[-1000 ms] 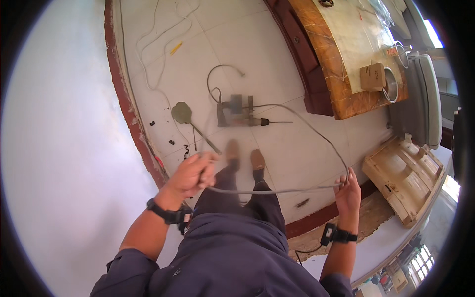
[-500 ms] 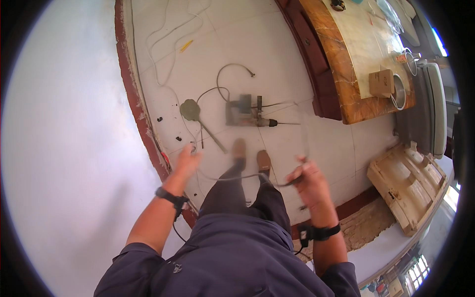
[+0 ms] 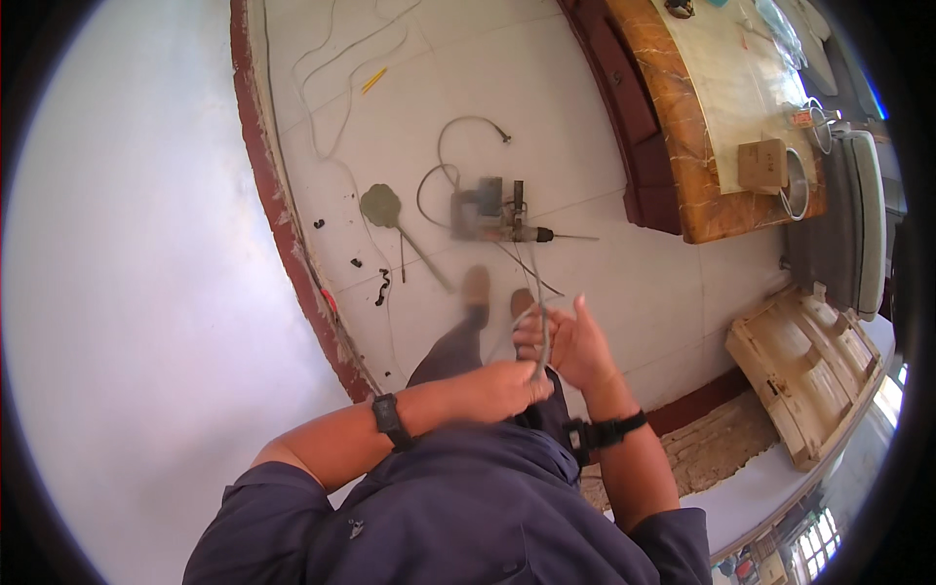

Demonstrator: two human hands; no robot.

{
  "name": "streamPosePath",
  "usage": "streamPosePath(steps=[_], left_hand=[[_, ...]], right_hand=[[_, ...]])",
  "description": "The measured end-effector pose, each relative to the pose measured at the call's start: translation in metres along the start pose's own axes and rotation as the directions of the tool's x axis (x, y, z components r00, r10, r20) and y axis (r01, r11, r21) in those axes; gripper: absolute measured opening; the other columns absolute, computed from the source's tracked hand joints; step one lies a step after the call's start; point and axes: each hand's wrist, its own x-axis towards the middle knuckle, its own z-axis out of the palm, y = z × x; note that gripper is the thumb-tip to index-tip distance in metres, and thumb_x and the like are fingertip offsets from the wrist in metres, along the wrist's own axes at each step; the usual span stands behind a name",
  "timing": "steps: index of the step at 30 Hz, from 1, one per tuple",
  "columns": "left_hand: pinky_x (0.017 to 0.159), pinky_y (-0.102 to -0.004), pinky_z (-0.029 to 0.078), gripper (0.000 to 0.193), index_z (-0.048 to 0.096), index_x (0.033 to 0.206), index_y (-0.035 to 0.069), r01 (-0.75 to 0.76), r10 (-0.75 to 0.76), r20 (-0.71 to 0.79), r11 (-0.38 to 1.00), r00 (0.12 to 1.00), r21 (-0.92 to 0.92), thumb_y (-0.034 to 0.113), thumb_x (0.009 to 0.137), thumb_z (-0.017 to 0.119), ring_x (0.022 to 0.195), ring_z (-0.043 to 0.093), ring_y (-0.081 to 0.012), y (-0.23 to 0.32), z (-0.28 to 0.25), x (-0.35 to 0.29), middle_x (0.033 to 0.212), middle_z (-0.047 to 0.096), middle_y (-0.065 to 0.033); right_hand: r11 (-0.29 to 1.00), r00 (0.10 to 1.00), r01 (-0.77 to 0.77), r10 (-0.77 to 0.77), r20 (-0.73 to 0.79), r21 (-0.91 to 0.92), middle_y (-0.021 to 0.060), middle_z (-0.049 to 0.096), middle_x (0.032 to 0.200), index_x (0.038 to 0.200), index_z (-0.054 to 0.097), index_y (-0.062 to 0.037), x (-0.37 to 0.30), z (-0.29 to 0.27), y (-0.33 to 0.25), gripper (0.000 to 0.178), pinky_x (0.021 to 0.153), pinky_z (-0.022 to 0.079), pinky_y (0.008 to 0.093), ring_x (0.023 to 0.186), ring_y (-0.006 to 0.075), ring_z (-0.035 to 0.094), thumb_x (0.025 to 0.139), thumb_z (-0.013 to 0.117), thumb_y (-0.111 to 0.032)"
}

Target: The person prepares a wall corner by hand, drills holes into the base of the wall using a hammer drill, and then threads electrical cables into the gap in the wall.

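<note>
Head view, one person, two bare hands, white tiled floor [image 3: 556,117].

Item: left hand [image 3: 515,386], lower centre of the frame; fingers clenched round a slim, flexible grey cable [image 3: 545,331]. Black wrist strap [image 3: 392,421] on this arm.

Item: right hand [image 3: 575,343], just beside the left, towards the right; thumb raised and spread away, other fingers half curled with the cable crossing in front of them. Whether they grip it cannot be told. Second black strap [image 3: 612,430] at the wrist.

Item: the cable itself, centre of the frame, rising from the left hand past the right hand's fingers towards the drill.

Item: grey power drill with black chuck and long thin bit [image 3: 480,222], centre of the frame, lying on the floor, bit pointing right; a dark cord with a plug [image 3: 458,121] curves above it.

Item: olive-green, scalloped-headed tool with straight handle [image 3: 381,205], left of the drill, on the floor.

Item: two thin yellow sticks [image 3: 373,81], upper left, near a looping pale cable [image 3: 306,97].

Item: marble-patterned brown bench with dark red drawers [image 3: 666,117], upper right, bearing a small brown cardboard box [image 3: 761,166].

Item: pale wooden panel with raised battens [image 3: 801,375], right side, tilted.
</note>
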Motion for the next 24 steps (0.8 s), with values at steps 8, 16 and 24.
streamPosePath(steps=[8, 16, 24], left_hand=[[0.093, -0.0413, 0.045, 0.049, 0.056, 0.117, 0.000, 0.010, -0.063, 0.397, 0.991, 0.916, 0.133, 0.045, 0.099, 0.045, 0.105, 0.060, -0.0347, -0.001, 0.013, -0.004, 0.110, 0.063, -0.0217], [0.092, -0.0384, 0.047, 0.057, 0.042, 0.128, 0.003, 0.034, -0.012, 0.032, 0.515, 0.999, -0.857, 0.053, 0.099, 0.042, 0.107, 0.060, -0.0245, -0.002, -0.016, 0.065, 0.117, 0.061, -0.0150], [0.074, -0.0346, 0.052, 0.045, 0.048, 0.123, 0.004, -0.174, -0.052, -0.248, 0.575, 0.967, -0.799, 0.043, 0.101, 0.046, 0.076, 0.062, -0.0184, 0.032, -0.027, 0.098, 0.096, 0.063, -0.0095]], right_hand=[[0.914, 0.915, 0.295, -0.355, -0.194, -0.279, -0.0022, 0.045, 0.064, 0.117, 0.053, 0.0028, 0.014, -0.007, -0.039, 0.037, 0.044, 0.035, 0.0248, 0.047, 0.0080, 0.038, 0.102, 0.044, -0.030], [0.644, 0.900, 0.406, -0.405, 0.161, -0.648, -0.0014, 0.051, 0.065, 0.113, 0.060, 0.0039, -0.123, 0.029, -0.021, 0.033, 0.049, 0.035, 0.0207, 0.054, 0.0045, 0.044, 0.100, 0.052, -0.025], [0.549, 0.925, 0.284, 0.058, 0.375, -0.786, 0.0062, 0.064, 0.083, 0.121, 0.063, 0.0017, -0.165, 0.005, 0.009, 0.046, 0.064, 0.048, 0.0260, 0.072, 0.0115, 0.059, 0.095, 0.060, -0.037]])
